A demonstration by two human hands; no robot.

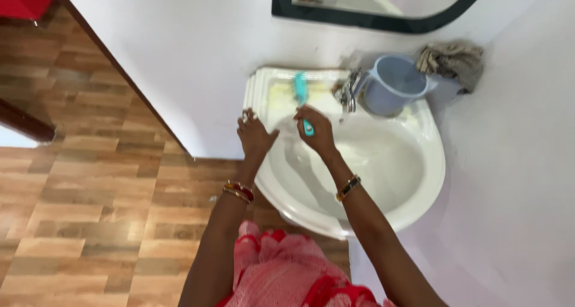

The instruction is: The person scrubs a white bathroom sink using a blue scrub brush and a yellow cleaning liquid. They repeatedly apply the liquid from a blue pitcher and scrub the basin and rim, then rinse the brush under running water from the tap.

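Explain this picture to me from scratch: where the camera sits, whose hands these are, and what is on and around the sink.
The single picture comes from a camera worn on a person's head, looking down at their own two bare hands. There is no machine. The right hand grips a teal brush, its head on the back ledge of a white corner sink. The left hand rests open on the sink's left rim, holding nothing. By the tap stands a pale blue jug, with a crumpled cloth beyond it. A mirror hangs above.

Both arms reach forward, bangles on each wrist. The left hand (254, 134) lies flat, fingers (247, 116) spread. The right hand (316, 130) is curled closed in a grip.
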